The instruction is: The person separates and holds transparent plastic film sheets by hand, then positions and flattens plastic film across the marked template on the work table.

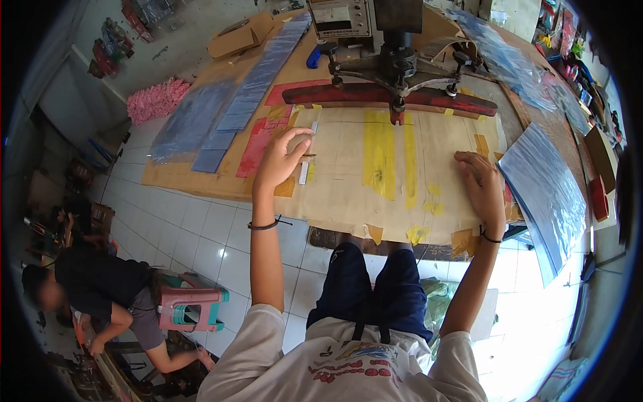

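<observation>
Two bare hands work at the board [335,201], which lies on the near side of the tabletop [221,178], its near edge towards the person. The left hand [273,167] is by the board's left edge, beside the white strips [303,173], with thumb and forefinger curled towards each other and a gap between their tips. The right hand [485,191] is palm down at the board's right edge, fingers bent and close together; whether they pinch anything cannot be told.

The board looks stiff, flat and rather heavy, its papered face dry enough not to slip, though the paper and the yellow tape [380,154] could tear or lift. Its left and right edges would give the surest hold, one hand to each. It lies flat, long axis running left to right, about in line with the red bar [335,95] along its far edge.

Just beyond its right edge, the plastic sheets [549,187] fan out over the tabletop's near right corner; they look light, floppy and slick, best taken by a corner.
</observation>
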`<state>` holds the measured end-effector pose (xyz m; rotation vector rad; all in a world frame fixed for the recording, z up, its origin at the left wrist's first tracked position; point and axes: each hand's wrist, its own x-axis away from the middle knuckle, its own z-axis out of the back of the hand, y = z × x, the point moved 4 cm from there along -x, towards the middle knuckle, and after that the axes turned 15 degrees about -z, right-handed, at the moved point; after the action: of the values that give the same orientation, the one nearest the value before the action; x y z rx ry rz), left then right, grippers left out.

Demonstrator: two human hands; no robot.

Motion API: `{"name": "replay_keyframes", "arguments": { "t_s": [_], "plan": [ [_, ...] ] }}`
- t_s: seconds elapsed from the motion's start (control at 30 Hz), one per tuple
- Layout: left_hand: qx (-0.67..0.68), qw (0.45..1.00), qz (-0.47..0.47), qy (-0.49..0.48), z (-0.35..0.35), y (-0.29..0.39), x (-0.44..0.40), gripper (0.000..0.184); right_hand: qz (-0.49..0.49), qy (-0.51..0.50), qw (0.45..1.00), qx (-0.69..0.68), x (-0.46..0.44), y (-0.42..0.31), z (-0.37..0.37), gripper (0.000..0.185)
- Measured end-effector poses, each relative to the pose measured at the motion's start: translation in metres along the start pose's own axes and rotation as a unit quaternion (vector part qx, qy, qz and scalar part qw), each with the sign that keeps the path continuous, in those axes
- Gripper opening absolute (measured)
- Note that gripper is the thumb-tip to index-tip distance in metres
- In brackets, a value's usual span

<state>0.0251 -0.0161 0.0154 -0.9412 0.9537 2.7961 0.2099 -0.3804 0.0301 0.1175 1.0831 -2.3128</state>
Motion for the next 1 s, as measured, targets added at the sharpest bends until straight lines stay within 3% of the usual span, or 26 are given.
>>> {"name": "replay_keyframes", "arguments": {
  "t_s": [0.2, 1.0],
  "plan": [
    [-0.023, 0.999, -0.046, 0.014, -0.0009, 0.0020, -0.0002, 0.019, 0.009, -0.001, 1.000, -0.001, 0.0004, 0.0014, 0.0001, 0.017],
    [-0.053, 0.997, -0.047, 0.020, -0.0023, -0.0006, 0.0007, 0.017, 0.020, -0.001, 1.000, -0.022, 0.0007, 0.0008, 0.0040, 0.015]
  ]
}}
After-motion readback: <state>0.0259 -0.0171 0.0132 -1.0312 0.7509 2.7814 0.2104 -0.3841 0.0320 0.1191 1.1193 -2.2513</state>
